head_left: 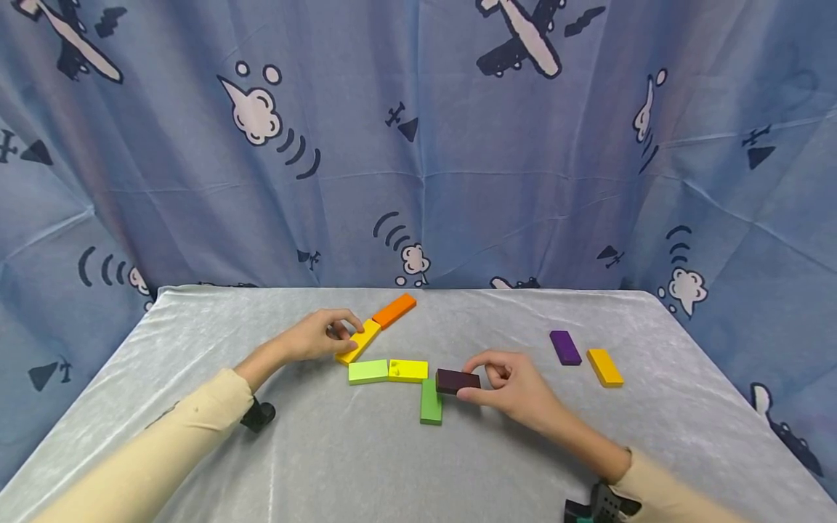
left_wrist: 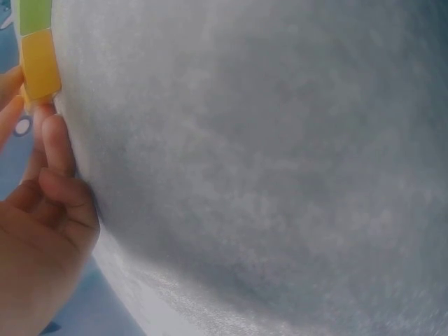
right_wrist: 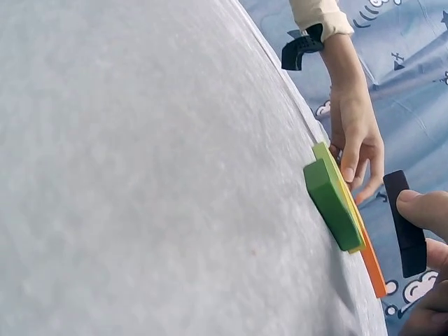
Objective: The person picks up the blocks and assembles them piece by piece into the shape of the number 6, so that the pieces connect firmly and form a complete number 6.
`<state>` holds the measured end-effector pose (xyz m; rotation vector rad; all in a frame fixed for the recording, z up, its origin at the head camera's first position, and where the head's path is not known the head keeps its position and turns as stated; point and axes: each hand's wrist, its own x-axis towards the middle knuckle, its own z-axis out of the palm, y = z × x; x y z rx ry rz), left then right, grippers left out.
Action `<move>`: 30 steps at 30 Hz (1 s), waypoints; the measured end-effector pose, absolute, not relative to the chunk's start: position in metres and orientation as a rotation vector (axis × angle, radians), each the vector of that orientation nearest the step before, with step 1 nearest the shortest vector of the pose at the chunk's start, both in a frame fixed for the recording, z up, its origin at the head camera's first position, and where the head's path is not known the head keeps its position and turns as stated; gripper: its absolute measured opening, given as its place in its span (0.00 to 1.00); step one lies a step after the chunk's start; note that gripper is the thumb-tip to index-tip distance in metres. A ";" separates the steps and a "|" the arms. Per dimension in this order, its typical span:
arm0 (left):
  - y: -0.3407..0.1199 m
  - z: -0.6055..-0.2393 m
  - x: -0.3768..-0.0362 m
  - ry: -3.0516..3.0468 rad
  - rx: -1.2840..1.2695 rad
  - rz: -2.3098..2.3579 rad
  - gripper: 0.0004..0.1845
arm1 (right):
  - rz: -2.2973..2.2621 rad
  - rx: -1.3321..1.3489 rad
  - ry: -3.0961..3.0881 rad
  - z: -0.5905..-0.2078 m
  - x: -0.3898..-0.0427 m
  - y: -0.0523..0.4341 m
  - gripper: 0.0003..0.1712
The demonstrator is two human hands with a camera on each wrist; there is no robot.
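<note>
My left hand (head_left: 320, 335) pinches an amber-yellow block (head_left: 366, 337) between thumb and fingers. The block lies slanted on the cloth, its far end against an orange block (head_left: 394, 311). My right hand (head_left: 516, 385) holds a dark brown block (head_left: 458, 381) by its right end, thumb in front. In the right wrist view this dark block (right_wrist: 404, 224) appears nearly black, apart from the others. Below and left of it lies a green block (head_left: 431, 403). A light green block (head_left: 368, 372) and a bright yellow block (head_left: 408, 370) lie end to end between the hands.
A purple block (head_left: 565, 348) and another amber-yellow block (head_left: 604, 367) lie apart on the right. Pale grey cloth (head_left: 327, 457) covers the table. Behind its far edge hangs a blue curtain (head_left: 366, 94) printed with planes. Dark devices are strapped at both wrists.
</note>
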<state>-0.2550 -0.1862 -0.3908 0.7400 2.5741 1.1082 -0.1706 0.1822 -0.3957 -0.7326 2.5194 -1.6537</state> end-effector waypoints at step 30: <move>-0.186 -0.391 -0.255 2.583 0.755 1.114 0.13 | -1.653 -0.892 2.367 -0.397 -0.153 0.149 0.13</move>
